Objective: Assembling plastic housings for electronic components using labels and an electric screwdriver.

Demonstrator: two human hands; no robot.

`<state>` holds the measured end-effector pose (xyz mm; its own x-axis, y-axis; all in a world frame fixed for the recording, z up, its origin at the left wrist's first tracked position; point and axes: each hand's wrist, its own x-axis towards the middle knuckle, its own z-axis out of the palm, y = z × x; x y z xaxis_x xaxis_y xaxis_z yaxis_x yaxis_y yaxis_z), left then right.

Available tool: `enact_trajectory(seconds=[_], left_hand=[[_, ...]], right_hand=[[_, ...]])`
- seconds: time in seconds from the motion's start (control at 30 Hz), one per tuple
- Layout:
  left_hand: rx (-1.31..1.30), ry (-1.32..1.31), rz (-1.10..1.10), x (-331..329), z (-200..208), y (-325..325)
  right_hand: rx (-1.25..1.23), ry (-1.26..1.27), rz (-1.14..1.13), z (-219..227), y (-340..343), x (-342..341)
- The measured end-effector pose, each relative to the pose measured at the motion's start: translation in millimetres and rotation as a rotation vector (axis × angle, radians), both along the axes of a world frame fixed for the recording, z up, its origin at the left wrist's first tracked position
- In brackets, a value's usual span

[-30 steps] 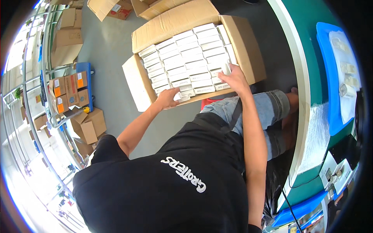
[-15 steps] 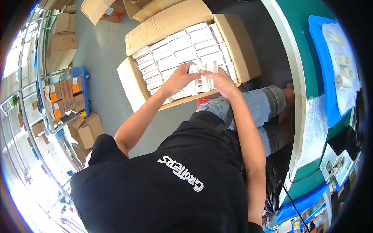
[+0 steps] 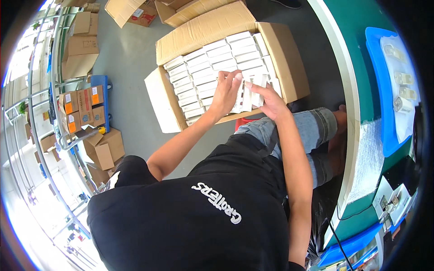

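Observation:
In front of me stands an open cardboard carton (image 3: pixel 285 58) packed with rows of small white boxes (image 3: pixel 217 53). Over its near edge, my right hand (image 3: pixel 273 105) grips a slim white box (image 3: pixel 257 93), the thumb laid across it. Other narrow white pieces stand close against that box, partly hidden by the fingers. My left hand (image 3: pixel 224 95) is raised just to the left, fingers bent and loosely apart, with nothing visible in them. The undersides of both hands are hidden.
At right is a green-topped table (image 3: pixel 348 27) with a blue tray (image 3: pixel 376 54) of small clear-and-white parts. More open cartons (image 3: pixel 181 13) lie beyond the packed one. Stacked boxes (image 3: pixel 83 108) and metal racking stand at left. A red stool (image 3: pixel 242 122) shows beneath the carton's near edge.
My left hand has drawn away from the white box it touched, its fingers now lifted. My right hand still grips a box. The whole view has shifted slightly.

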<state>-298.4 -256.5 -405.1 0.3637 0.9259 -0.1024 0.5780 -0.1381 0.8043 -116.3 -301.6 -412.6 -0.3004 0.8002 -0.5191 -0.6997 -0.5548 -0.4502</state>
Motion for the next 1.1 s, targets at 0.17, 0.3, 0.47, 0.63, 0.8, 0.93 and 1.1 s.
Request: enact_trajectory(seconds=[0.17,0.3,0.47,0.63,0.8,0.93,1.1], left_hand=[[-0.07,-0.046,0.047,2.0,-13.1,6.4],[-0.451,-0.282,0.131,-5.1,-33.1,36.6],[-0.027,0.644,0.363,-117.6,-144.1,109.0],[0.233,1.0,0.331,-246.1,-157.2,129.7],[0.423,0.94,0.166,-215.6,-104.4,133.1],[0.541,0.573,0.165,-145.3,-28.8,125.7],[0.344,-0.207,-0.052,69.6,106.4,125.2]], right_hand=[[0.008,-0.179,0.088,-3.3,6.3,-2.1],[-0.072,-0.268,-0.019,-1.6,3.1,14.4],[-0.041,-0.376,-0.141,0.7,-26.9,40.2],[0.541,-0.927,-0.057,143.0,-25.5,67.5],[0.253,-1.419,-0.522,286.8,-73.9,175.8],[0.047,-1.574,-0.815,294.5,-89.9,280.5],[-0.273,-1.483,-0.68,270.2,-107.9,349.6]])
